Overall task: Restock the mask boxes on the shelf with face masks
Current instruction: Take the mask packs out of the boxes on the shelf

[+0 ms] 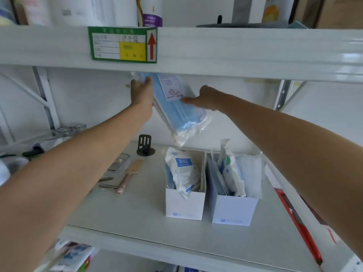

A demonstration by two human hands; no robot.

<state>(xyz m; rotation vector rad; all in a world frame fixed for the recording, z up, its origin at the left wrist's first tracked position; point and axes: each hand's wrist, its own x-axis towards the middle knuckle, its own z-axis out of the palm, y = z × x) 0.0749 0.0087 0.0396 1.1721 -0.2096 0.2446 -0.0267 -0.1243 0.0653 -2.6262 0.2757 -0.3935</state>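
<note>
Both mask boxes open-topped: left box [184,203] has room along its right side, right box [232,209] packed nearly full. Held mask pack [176,108] hangs tilted right above the left box, upper shelf beam [235,52] close overhead. Front-left of shelf [137,218] bare; phone stand [145,146] and small tools [121,179] clutter the back-left.

Counts on the shelf

Two hands [142,91] [204,98], one blue mask pack [176,108], two open white mask boxes [184,205] [233,210], one black bracket [145,145], perhaps two glass jars [64,131] [79,127].
</note>
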